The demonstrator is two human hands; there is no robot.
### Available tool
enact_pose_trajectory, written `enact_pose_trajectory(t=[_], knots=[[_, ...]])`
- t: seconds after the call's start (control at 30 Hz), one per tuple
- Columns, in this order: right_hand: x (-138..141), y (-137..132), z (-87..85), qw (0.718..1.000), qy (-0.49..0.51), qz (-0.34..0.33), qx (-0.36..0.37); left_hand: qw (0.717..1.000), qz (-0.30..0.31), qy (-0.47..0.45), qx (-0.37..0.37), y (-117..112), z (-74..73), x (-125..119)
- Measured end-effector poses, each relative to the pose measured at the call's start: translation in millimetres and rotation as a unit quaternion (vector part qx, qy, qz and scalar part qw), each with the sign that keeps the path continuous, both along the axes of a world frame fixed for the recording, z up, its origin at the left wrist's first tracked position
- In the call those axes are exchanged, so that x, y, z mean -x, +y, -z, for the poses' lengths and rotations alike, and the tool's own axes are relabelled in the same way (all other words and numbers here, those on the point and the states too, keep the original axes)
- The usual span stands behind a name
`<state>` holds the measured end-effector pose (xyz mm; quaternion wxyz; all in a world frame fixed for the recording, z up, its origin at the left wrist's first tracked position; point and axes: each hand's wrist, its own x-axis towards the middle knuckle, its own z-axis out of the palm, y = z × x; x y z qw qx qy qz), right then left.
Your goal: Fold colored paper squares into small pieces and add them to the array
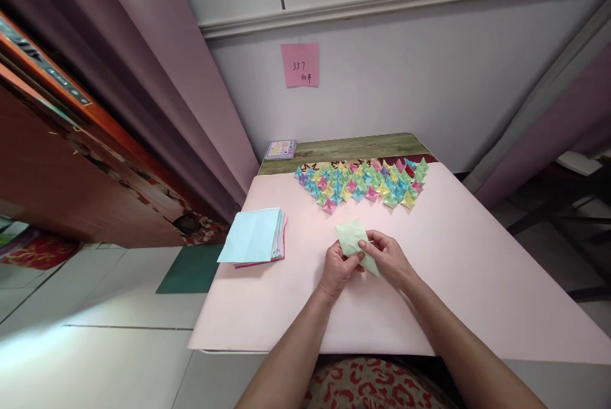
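Note:
A pale green sheet of paper (352, 236), partly folded, lies just above the pink table cover (477, 269) in the middle of the view. My left hand (337, 271) pinches its near left edge with curled fingers. My right hand (387, 256) grips its right side, thumb and fingers closed over the fold. Beyond the hands lies a spread of several small folded paper pieces (363, 182) in blue, pink, yellow and green.
A stack of coloured paper squares (254, 236) with a light blue top sheet sits at the table's left edge. A small packet (280, 149) rests on the wooden strip at the back. A pink note (300, 65) hangs on the wall. A green mat (186, 270) lies on the floor.

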<state>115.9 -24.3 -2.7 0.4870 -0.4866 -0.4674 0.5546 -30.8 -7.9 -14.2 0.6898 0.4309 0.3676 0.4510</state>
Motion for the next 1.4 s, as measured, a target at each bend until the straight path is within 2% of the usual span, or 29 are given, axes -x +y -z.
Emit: enact_pose_trajectory(t=[0.07,0.2,0.3,0.47,0.6,0.73,0.87,0.93,1.13,1.4], knots=[[-0.1,1.2,-5.0,0.999,0.04,0.002,0.024,1.0,0.023,0.007,0.002,0.4,2.1,1.5],[1.1,1.6,-7.9,0.993,0.096,0.065,0.014,0.999,0.037,-0.005,0.006,0.6,5.6,2.6],[1.5,-0.8,-6.1,0.992,0.09,0.093,0.001,0.999,0.04,-0.015,0.01,0.7,4.7,2.2],[0.9,-6.4,-1.0,0.992,0.048,0.117,-0.013,0.998,0.009,-0.056,0.01,0.9,1.5,2.3],[-3.3,-8.6,-0.5,0.99,0.02,0.137,0.004,0.998,0.036,-0.05,0.005,0.3,1.5,4.2],[-10.1,-8.4,1.6,0.993,0.023,0.118,0.001,0.998,0.047,-0.052,0.005,0.2,2.6,5.4],[-12.9,-9.6,8.2,0.991,0.027,0.131,-0.024,0.998,0.042,-0.05,0.009,0.7,4.2,5.0],[-12.4,-11.4,11.6,0.988,0.018,0.148,-0.052,0.998,0.036,-0.043,0.007,0.7,5.0,4.6],[-10.6,-17.0,21.8,0.98,-0.03,0.142,-0.136,1.0,0.022,-0.011,-0.017,0.8,6.1,3.5],[-14.1,-21.3,23.4,0.963,-0.077,0.19,-0.174,0.999,0.02,0.013,-0.036,0.8,8.5,2.5]])
